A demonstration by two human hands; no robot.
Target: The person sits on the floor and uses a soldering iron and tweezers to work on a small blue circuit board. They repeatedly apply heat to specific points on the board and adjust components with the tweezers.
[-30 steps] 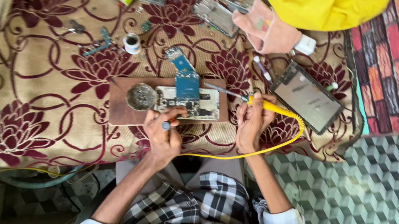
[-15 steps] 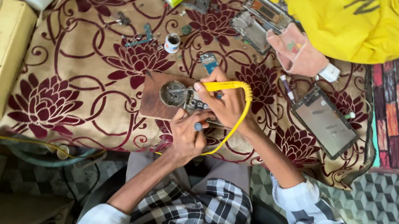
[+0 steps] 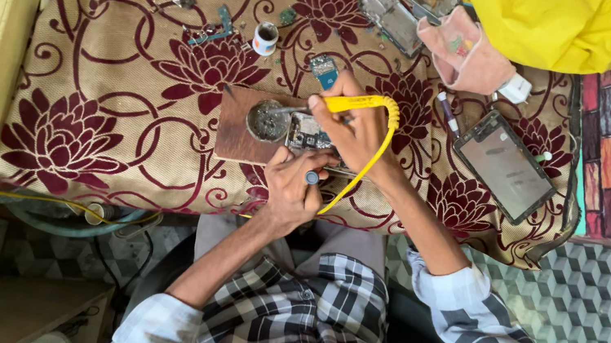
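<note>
Centre of frame: the right hand (image 3: 357, 135) — closed around a yellow soldering iron (image 3: 354, 105) — has swung its tip onto the round tin (image 3: 268, 120), while the left hand (image 3: 292, 190) pinches a small dark part beside the circuit board (image 3: 308, 132).

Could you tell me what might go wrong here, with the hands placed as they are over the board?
The soldering iron in the right hand has its tip at the round metal dish, close to the left hand steadying the circuit board; a slip might burn fingers. Its yellow cord loops over the wrist and could snag, jerking the tip.
</note>
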